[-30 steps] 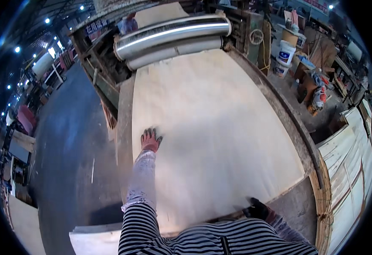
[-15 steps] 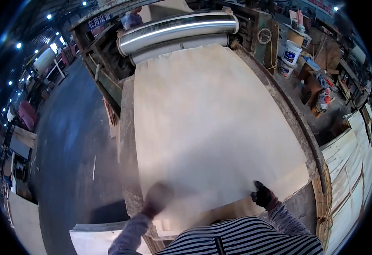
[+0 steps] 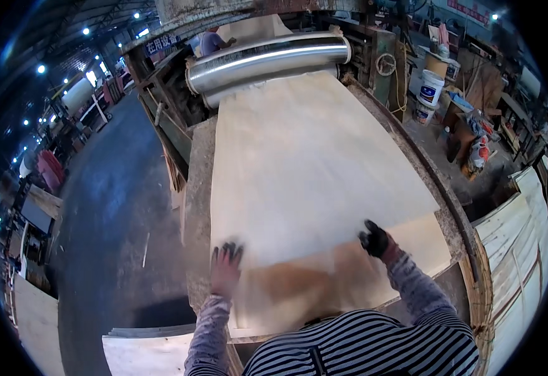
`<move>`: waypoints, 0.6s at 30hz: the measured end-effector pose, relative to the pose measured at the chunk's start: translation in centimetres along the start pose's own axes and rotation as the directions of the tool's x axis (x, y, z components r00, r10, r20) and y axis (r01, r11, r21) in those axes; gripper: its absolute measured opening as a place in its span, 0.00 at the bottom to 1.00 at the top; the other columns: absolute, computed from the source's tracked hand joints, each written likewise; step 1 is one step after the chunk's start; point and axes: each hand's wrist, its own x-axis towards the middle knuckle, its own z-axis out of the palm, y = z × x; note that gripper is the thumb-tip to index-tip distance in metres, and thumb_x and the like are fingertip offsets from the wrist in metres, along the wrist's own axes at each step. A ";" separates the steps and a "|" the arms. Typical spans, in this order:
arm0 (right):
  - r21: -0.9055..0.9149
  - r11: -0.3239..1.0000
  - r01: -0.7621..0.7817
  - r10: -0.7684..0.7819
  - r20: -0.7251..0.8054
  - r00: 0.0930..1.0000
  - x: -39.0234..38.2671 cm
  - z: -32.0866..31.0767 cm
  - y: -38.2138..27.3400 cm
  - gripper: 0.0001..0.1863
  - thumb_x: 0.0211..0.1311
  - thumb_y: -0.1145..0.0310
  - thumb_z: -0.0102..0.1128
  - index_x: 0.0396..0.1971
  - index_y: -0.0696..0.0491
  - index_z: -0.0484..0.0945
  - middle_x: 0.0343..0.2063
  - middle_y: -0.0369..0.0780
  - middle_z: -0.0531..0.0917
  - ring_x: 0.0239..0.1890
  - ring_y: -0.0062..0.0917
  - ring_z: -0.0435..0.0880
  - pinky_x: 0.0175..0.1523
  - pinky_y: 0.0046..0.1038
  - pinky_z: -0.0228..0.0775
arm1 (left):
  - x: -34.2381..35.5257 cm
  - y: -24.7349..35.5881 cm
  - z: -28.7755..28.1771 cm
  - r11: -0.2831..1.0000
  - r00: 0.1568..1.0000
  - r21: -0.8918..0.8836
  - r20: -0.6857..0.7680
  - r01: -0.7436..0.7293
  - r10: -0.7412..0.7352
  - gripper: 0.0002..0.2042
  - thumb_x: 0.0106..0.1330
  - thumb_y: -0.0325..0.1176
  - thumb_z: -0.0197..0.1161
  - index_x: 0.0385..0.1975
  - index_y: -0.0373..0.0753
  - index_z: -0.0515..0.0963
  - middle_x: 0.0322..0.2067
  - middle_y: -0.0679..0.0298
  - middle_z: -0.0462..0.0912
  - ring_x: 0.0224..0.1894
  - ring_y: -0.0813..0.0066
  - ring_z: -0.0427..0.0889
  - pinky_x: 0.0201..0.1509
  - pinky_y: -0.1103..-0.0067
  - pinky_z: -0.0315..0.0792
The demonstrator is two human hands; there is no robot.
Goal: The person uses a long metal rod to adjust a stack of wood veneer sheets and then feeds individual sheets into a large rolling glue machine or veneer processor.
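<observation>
A wide pale veneer sheet (image 3: 311, 163) lies on the bench in front of me, its far end at a shiny metal roller (image 3: 274, 59). Under its near edge shows another wood sheet (image 3: 412, 247) with a brown patch. My left hand (image 3: 226, 271), in a glove with dark fingertips, rests with fingers spread at the veneer's near left corner. Over the near right part of the veneer is my right hand (image 3: 379, 241), its dark-gloved fingers apart and nothing in them. Whether its fingertips press the sheet I cannot tell.
A person (image 3: 211, 42) stands beyond the roller. Dark machine rails (image 3: 412, 156) flank the bench. White buckets (image 3: 430, 88) and clutter stand at right. Stacked veneer sheets (image 3: 512, 244) lie right and pale boards (image 3: 145, 351) lower left. A dark floor (image 3: 111, 188) runs along the left.
The veneer's near edge has moved away from me toward the roller, uncovering more of the sheet below. Both hands have moved forward, and the left one is less blurred.
</observation>
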 end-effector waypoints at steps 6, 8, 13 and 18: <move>0.154 0.986 0.061 -0.097 0.238 0.966 9.5 5.8 -4.2 0.14 0.57 0.58 0.56 0.29 0.55 0.72 0.28 0.42 0.78 0.32 0.28 0.76 0.36 0.24 0.69 | 0.8 0.9 -0.3 0.963 0.958 -0.262 -0.255 0.065 -0.134 0.29 0.59 0.49 0.51 0.58 0.38 0.61 0.60 0.50 0.58 0.63 0.56 0.54 0.66 0.63 0.47; 0.355 0.934 -0.030 -0.040 0.189 0.981 11.5 6.8 -5.0 0.18 0.58 0.57 0.55 0.33 0.61 0.76 0.36 0.46 0.80 0.42 0.29 0.78 0.46 0.23 0.73 | -1.5 1.7 0.7 0.956 0.973 -0.265 -0.160 0.122 -0.168 0.31 0.59 0.49 0.51 0.60 0.40 0.58 0.60 0.51 0.58 0.64 0.56 0.53 0.65 0.62 0.48; 0.298 0.952 0.064 -0.204 0.467 0.860 9.6 5.2 -3.4 0.15 0.60 0.63 0.53 0.42 0.56 0.74 0.46 0.44 0.76 0.54 0.36 0.71 0.61 0.39 0.61 | -9.9 2.3 5.2 0.798 0.884 -0.386 0.135 0.462 -0.447 0.35 0.57 0.50 0.56 0.62 0.40 0.54 0.62 0.52 0.55 0.65 0.53 0.50 0.67 0.62 0.43; 0.077 0.987 -0.139 0.105 0.344 0.933 -0.6 0.3 0.5 0.17 0.62 0.63 0.49 0.50 0.53 0.71 0.47 0.40 0.77 0.51 0.32 0.74 0.59 0.37 0.62 | -17.3 2.0 11.5 0.409 0.755 -0.700 0.288 0.585 -0.589 0.31 0.58 0.31 0.59 0.61 0.37 0.55 0.57 0.53 0.64 0.57 0.62 0.66 0.61 0.71 0.60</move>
